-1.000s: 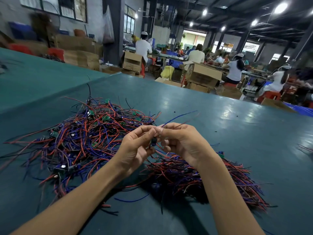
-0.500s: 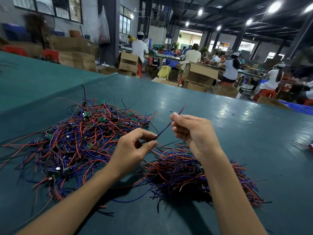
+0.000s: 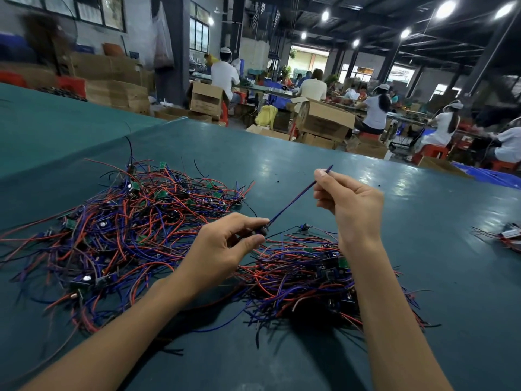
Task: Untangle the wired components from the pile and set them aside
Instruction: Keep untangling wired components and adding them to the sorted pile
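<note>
A big tangled pile of red, blue and purple wired components [image 3: 127, 230] with small green boards lies on the left of the green table [image 3: 282, 165]. A second, tighter heap of wired components [image 3: 304, 280] lies under my forearms. My left hand [image 3: 225, 249] pinches a small dark component at the low end of a purple wire [image 3: 296, 201]. My right hand [image 3: 346, 204] pinches the same wire near its upper end, holding it taut above the table between the two hands.
A small bundle of wires [image 3: 504, 235] lies at the table's right edge. Beyond the far edge stand cardboard boxes [image 3: 324, 119] and several seated workers at benches. Bare green table surface stretches to the right of my hands.
My hands have drawn apart: the right one rose up and to the right along the purple wire, stretching it straight, while the left stayed low over the pile holding the component.
</note>
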Demonstrator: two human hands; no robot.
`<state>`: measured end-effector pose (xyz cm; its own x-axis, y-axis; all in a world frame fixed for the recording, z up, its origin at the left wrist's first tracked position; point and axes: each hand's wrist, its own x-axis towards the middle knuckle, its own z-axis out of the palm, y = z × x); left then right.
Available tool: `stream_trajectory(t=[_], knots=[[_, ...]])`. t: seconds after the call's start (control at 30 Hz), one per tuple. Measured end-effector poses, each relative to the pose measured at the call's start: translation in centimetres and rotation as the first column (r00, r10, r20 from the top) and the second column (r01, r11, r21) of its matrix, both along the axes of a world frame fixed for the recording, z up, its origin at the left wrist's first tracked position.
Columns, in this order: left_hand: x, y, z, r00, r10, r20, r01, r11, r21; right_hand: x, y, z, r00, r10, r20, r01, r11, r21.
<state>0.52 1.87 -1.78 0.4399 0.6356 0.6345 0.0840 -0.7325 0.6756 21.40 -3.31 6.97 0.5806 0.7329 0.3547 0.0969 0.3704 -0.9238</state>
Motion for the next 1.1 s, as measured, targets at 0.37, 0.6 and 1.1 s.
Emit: stream_trajectory(t=[0.37,0.6,1.1], knots=[[0.0,0.8,-0.4,0.951,0.111,0.289,-0.03,0.962,-0.272,-1.3,0.1,-0.6,0.876,0.479,-0.053,-0.439,0.749,-0.496],[0.0,0.4,-0.3,0.95,0.087,0.3,0.028,0.934,-0.357,-4.2,1.0,-1.8,0.846,0.522,-0.105,-0.507,0.73,-0.459],[-0.3,0.5,0.5,0.95,-0.051,0.308,0.243,0.74,-0.627,-2.3,1.1,-0.9,0.914,0.338,-0.225,-0.375,0.915,-0.148]])
